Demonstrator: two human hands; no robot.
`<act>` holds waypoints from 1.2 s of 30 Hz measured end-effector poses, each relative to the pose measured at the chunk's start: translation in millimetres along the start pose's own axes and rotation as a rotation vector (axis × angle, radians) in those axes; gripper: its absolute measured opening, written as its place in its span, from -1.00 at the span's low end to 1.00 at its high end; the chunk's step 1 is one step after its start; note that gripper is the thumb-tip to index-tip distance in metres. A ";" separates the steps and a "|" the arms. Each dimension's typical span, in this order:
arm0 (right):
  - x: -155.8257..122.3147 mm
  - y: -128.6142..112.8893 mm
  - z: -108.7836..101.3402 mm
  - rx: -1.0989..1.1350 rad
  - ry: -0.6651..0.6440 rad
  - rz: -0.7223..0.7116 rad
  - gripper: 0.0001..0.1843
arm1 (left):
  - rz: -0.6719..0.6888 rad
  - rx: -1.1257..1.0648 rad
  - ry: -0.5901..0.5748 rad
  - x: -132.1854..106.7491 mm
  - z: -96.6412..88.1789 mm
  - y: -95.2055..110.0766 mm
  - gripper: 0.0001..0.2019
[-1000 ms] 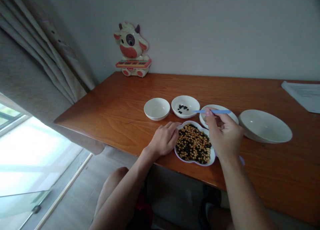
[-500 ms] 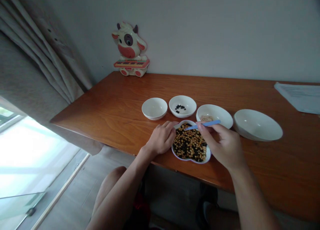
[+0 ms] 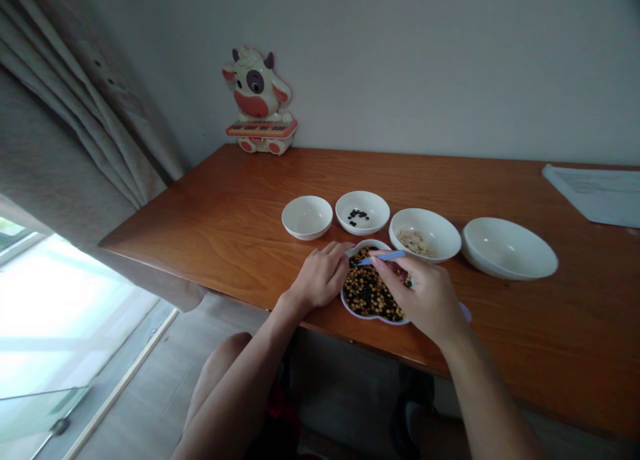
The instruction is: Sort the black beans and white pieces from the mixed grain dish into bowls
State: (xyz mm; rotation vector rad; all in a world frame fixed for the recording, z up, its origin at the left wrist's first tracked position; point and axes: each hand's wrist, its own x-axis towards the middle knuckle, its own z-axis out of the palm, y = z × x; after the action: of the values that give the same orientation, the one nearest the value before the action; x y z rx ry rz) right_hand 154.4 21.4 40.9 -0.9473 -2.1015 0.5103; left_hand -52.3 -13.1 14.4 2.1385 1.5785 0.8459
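Observation:
My left hand (image 3: 320, 277) rests with its fingers on the rim of a white flower-shaped dish (image 3: 373, 318), which is full of mixed yellow and black beans (image 3: 367, 290). My right hand (image 3: 425, 297) is over the dish's right side and pinches blue plastic tweezers (image 3: 383, 256). Their tips point left above the beans. The hand hides that side of the dish. Just behind are a white bowl with several black beans (image 3: 363, 213), a white bowl with pale pieces (image 3: 425, 235), and an empty-looking small white bowl (image 3: 307, 217).
A larger white bowl (image 3: 509, 249) stands right of the others on the wooden table (image 3: 200, 213). Papers (image 3: 595, 195) lie at the far right. A cow-shaped toy keyboard (image 3: 257, 103) stands against the wall. A curtain (image 3: 75, 127) hangs at the left.
My right hand has moved left and toward me, bringing the tweezers from above the pale-piece bowl to above the beans. My left hand stays on the dish rim.

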 end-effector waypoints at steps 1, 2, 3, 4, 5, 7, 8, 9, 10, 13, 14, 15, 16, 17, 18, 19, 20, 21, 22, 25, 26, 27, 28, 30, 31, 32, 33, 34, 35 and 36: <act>0.6 -0.2 0.5 -0.003 0.002 0.006 -0.76 | 0.000 -0.001 0.000 0.1 -0.2 0.2 -0.63; 0.9 -0.1 1.0 -0.004 0.003 0.009 -0.76 | 0.001 -0.002 -0.001 0.2 -0.4 0.4 -0.63; 1.1 0.2 1.5 -0.003 0.000 0.010 -0.76 | 0.001 -0.004 -0.003 0.3 -0.6 0.6 -0.63; 1.1 0.6 2.0 -0.001 -0.004 0.009 -0.77 | 0.003 -0.006 -0.005 0.4 -0.7 0.6 -0.63; 1.0 1.2 2.5 0.000 -0.010 0.008 -0.77 | 0.004 -0.007 -0.006 0.5 -0.7 0.6 -0.63; 0.4 2.5 3.6 -0.001 -0.021 0.012 -0.77 | 0.007 -0.008 -0.002 0.5 -0.4 0.2 -0.63; 0.1 3.1 4.1 -0.005 -0.026 0.015 -0.77 | 0.008 -0.008 0.000 0.5 -0.1 -0.1 -0.63; -0.2 3.5 4.5 -0.011 -0.029 0.018 -0.77 | 0.007 -0.008 0.002 0.4 0.2 -0.3 -0.64; -0.5 3.7 4.8 -0.016 -0.031 0.019 -0.77 | 0.007 -0.007 0.002 0.3 0.5 -0.4 -0.64; -1.1 3.8 5.1 -0.026 -0.034 0.017 -0.76 | 0.002 -0.002 0.004 0.3 0.7 0.1 -0.64; -1.2 3.7 5.0 -0.026 -0.034 0.016 -0.76 | -0.001 0.000 0.004 0.4 0.6 0.5 -0.64; -1.2 3.7 4.9 -0.025 -0.033 0.015 -0.76 | -0.003 0.002 0.005 0.5 0.3 1.0 -0.63; -1.2 3.8 4.9 -0.023 -0.034 0.015 -0.76 | -0.004 0.002 0.003 0.6 0.0 1.5 -0.63; -1.2 3.9 4.9 -0.020 -0.035 0.014 -0.76 | -0.003 0.002 0.002 0.6 -0.3 1.8 -0.63; -1.1 4.0 5.0 -0.018 -0.036 0.012 -0.77 | -0.002 0.000 0.000 0.7 -0.6 2.1 -0.63; -0.9 4.0 5.1 -0.015 -0.034 0.008 -0.77 | -0.001 -0.002 0.000 0.7 -0.8 2.3 -0.63; -0.6 4.0 5.4 -0.012 -0.033 0.003 -0.77 | 0.002 -0.003 0.000 0.7 -1.0 2.3 -0.63; -0.3 3.9 5.6 -0.008 -0.032 -0.002 -0.78 | 0.004 -0.005 0.001 0.7 -1.1 2.1 -0.64; 0.1 3.8 5.8 -0.003 -0.032 -0.007 -0.78 | 0.006 -0.006 0.002 0.6 -1.1 1.9 -0.64; 0.7 3.3 5.9 0.005 -0.036 -0.023 -0.79 | 0.011 -0.008 0.007 0.3 -0.6 0.9 -0.64; 0.8 3.2 5.7 0.003 -0.037 -0.026 -0.79 | 0.012 -0.008 0.007 0.2 -0.4 0.5 -0.64; 0.7 3.3 5.5 0.000 -0.036 -0.028 -0.79 | 0.013 -0.008 0.006 0.2 -0.1 0.2 -0.64; 0.5 3.3 5.3 -0.005 -0.035 -0.029 -0.79 | 0.013 -0.008 0.006 0.1 0.2 -0.1 -0.64; 0.0 3.4 5.0 -0.013 -0.030 -0.035 -0.80 | 0.011 -0.009 0.006 0.1 0.5 -0.4 -0.64; -0.2 3.3 4.9 -0.016 -0.025 -0.040 -0.80 | 0.009 -0.010 0.008 0.0 0.6 -0.5 -0.64; -0.4 3.1 4.9 -0.019 -0.019 -0.045 -0.80 | 0.009 -0.011 0.009 0.0 0.6 -0.4 -0.64; -0.5 2.8 4.9 -0.020 -0.011 -0.051 -0.80 | 0.009 -0.011 0.010 -0.1 0.5 -0.4 -0.64; -0.6 2.4 4.9 -0.021 -0.001 -0.056 -0.81 | 0.010 -0.012 0.010 -0.1 0.4 -0.3 -0.64; -0.6 2.1 4.8 -0.023 0.007 -0.059 -0.81 | 0.011 -0.011 0.008 -0.1 0.3 -0.3 -0.64; -0.6 1.8 4.6 -0.026 0.015 -0.060 -0.81 | 0.013 -0.010 0.008 -0.1 0.2 -0.4 -0.64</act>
State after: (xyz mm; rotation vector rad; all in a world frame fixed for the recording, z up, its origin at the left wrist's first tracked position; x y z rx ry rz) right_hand 151.9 21.9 36.6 -0.8975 -2.1203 0.4451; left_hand -52.5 -13.0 14.0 2.1433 1.5626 0.8651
